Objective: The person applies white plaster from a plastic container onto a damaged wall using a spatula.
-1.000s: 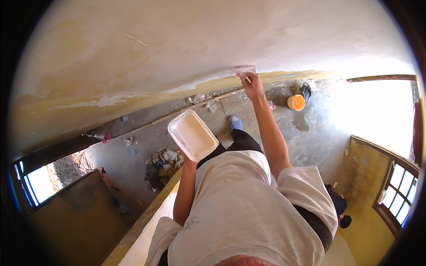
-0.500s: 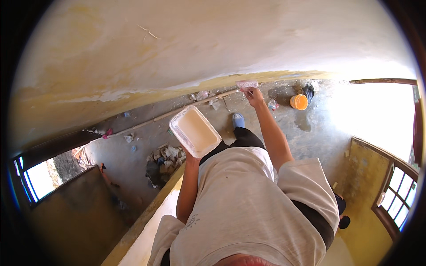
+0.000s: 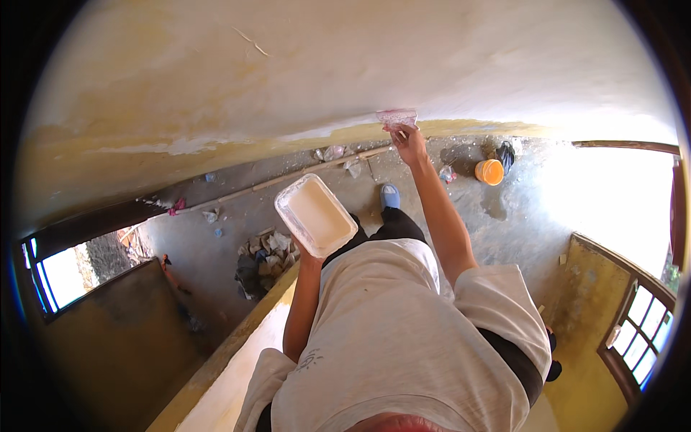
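Note:
My right hand [image 3: 409, 142] is closed on a pinkish-white smeared scraper [image 3: 397, 117], a flat wide blade. Its far edge lies against the wall [image 3: 461, 65], which has yellow patches under a whitish coat. In front of my body my left hand [image 3: 311, 253] holds up a white rectangular tub [image 3: 294, 225] by its near end. Cream-coloured paste [image 3: 322, 216] fills its bottom, and dried smears coat the rim. Most of the left fingers are hidden under the tub.
An orange bucket [image 3: 489, 172] and a black bag [image 3: 506, 155] stand on the floor to the right. A long pole [image 3: 270, 185] lies along the wall's foot. Rubbish is heaped [image 3: 268, 261] at left, beside a low wall [image 3: 237, 360]. Bright openings lie on both sides.
My right hand has moved the scraper slightly up and left, onto the wall. The view has shifted a little; the tub stays nearly in place in my left hand.

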The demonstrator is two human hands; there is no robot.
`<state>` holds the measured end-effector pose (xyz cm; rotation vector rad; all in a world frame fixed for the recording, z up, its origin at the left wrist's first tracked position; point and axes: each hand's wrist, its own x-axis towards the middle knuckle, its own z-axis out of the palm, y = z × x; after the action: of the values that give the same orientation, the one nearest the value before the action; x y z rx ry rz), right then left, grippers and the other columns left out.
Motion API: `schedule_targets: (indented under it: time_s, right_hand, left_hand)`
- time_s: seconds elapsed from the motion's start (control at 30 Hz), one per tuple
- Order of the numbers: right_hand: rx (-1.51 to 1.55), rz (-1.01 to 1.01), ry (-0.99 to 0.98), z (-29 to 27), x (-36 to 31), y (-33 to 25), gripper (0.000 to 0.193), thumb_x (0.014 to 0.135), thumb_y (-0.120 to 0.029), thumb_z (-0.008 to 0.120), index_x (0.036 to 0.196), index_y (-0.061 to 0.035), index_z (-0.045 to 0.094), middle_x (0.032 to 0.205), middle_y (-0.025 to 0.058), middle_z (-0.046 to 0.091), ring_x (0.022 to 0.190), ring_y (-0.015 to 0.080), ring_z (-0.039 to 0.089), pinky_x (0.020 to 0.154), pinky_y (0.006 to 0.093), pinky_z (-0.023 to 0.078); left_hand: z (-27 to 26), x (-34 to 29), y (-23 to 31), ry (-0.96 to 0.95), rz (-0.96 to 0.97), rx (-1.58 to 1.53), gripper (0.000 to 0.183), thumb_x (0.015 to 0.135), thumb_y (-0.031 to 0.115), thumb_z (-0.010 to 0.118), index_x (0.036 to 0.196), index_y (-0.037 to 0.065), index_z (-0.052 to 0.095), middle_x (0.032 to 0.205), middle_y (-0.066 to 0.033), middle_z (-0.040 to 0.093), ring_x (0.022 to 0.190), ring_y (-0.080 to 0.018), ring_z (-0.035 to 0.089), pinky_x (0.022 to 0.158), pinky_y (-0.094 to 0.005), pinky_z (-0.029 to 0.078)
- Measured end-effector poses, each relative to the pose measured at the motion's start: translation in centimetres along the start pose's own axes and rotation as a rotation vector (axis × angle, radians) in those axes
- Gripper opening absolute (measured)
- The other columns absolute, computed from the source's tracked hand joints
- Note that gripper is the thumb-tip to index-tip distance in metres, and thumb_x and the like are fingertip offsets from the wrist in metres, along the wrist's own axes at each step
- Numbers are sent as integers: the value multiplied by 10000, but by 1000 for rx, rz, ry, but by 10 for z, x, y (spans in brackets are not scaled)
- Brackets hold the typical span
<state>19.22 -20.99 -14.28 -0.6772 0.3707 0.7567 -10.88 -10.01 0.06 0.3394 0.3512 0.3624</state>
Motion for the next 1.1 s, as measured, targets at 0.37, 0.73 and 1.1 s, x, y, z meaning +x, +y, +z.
schedule_targets:
  time_s: [0.37, 0.73, 1.1]
  right_hand:
    - [78, -285, -145, 147, -155, -109, 88, 889, -30, 530, 974, -13, 549, 956, 92, 597, 908, 193, 589, 834, 324, 514]
    - [-132, -100, 84, 40, -83, 45, 124, 856, -56, 551, 979, -73, 557, 916, 58, 603, 907, 174, 598, 821, 338, 494]
    - [-239, 106, 184, -34, 98, 213, 191, 839, -40, 559, 1029, -59, 572, 958, 83, 578, 922, 201, 588, 824, 328, 534]
  left_hand:
    - [12, 35, 17, -175, -1, 2, 653, 954, 569, 334, 1457, 152, 321, 1451, -109, 406, 1326, -316, 399, 1055, -498, 382]
    - [-23, 5, 83, -80, 87, 89, 656, 954, 571, 331, 1458, 152, 317, 1457, -109, 398, 1327, -316, 397, 1056, -497, 382]
    - [-66, -50, 150, 75, 123, 123, 678, 949, 586, 319, 1467, 150, 297, 1469, -127, 373, 1340, -315, 380, 1055, -510, 379]
